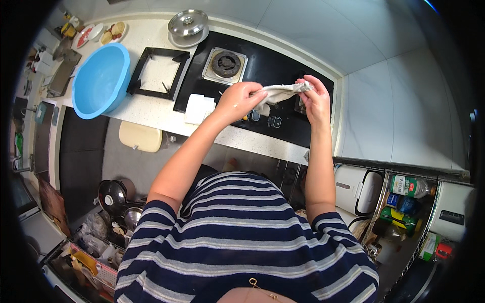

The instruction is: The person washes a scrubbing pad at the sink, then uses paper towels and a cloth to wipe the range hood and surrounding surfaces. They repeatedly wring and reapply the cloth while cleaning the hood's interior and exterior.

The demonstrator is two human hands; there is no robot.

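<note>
A crumpled grey-white cloth (281, 93) is stretched between my two hands above the black gas cooktop (261, 64). My left hand (238, 101) pinches one end between thumb and fingers, and a few wet drops show on its back. The other end sits bunched at the thumb of my right hand (316, 100), whose fingers are partly spread. Below the cloth are the control knobs (274, 121), partly hidden by it. Beyond my left hand lies a bare burner (226, 64) with no pan support on it. The right-hand burner area is mostly hidden behind my right hand.
Left of the cooktop lie a black pan support (141, 91) and a blue plastic basin (101, 81). White folded sheets (197, 109) rest at the cooktop's front edge. A lidded steel pot (188, 24) stands at the back. Wire shelving (386, 204) is at my right.
</note>
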